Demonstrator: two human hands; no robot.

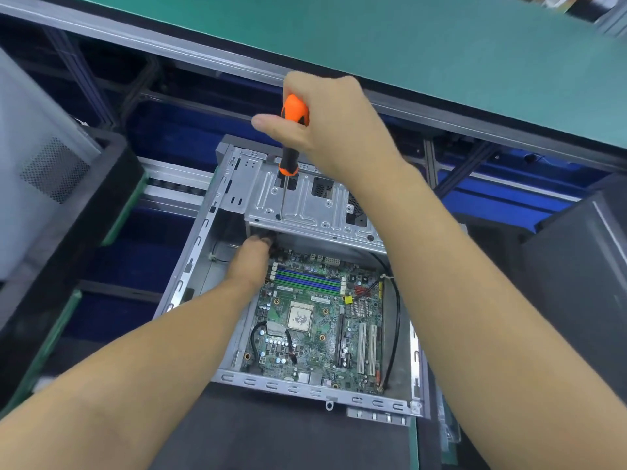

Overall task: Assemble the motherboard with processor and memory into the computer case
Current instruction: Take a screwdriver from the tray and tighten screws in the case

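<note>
Right hand (pixel 325 130) grips screwdriver (pixel 289 157), tip in cage (pixel 305 205) hole, probably for a board (pixel 315 320) screw; left hand (pixel 252 259) reaches beneath, grip hidden, can't tell.

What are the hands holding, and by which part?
The right hand grips the orange-and-black screwdriver by its handle's top. The left hand reaches under the grey metal bracket, fingers hidden: cannot tell.

Bright, even overhead light, soft shadows, slight overall blur, and wide-angle bending toward the edges.
</note>
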